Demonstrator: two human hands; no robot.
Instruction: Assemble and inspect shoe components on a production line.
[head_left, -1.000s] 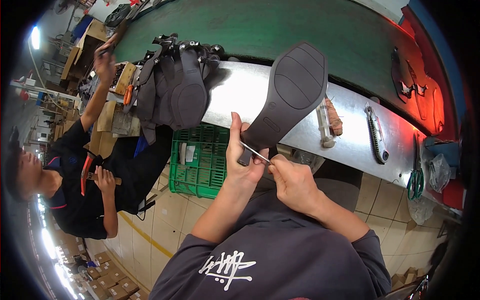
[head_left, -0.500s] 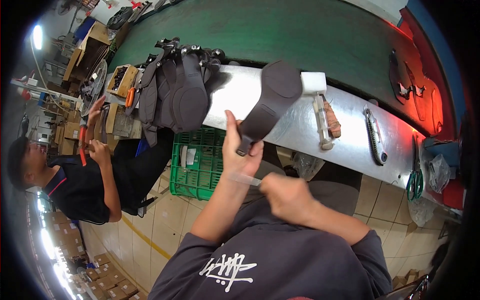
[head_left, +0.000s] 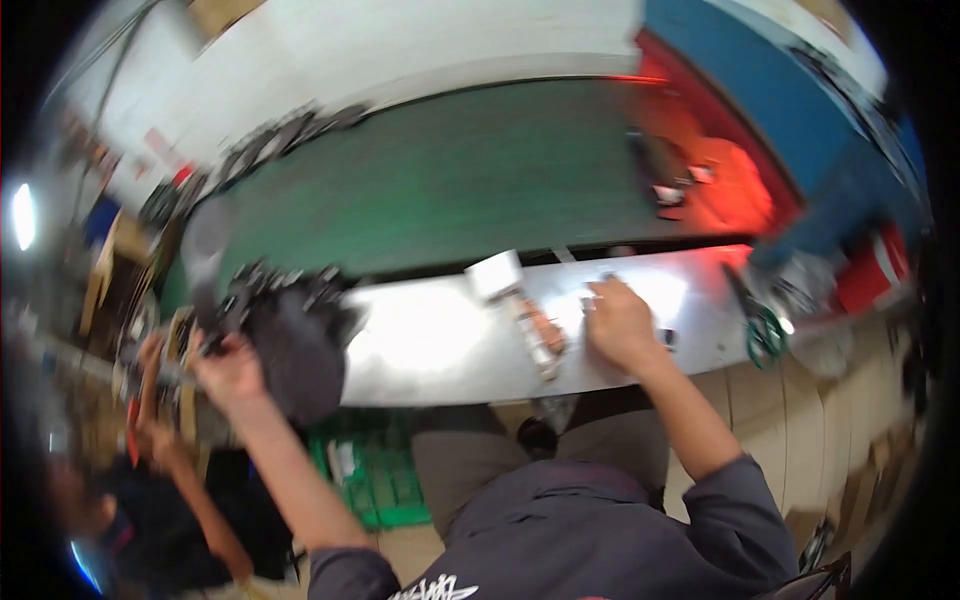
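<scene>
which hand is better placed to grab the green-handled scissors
Probably your right hand: it's at the metal table, nearer the scissors, though blur hides whether it's empty. Your left hand is across by the dark pile, holding a sole.

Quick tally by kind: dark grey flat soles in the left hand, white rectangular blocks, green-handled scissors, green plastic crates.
Dark grey flat sole in left hand: 1
White rectangular block: 1
Green-handled scissors: 1
Green plastic crate: 1
Total: 4
</scene>
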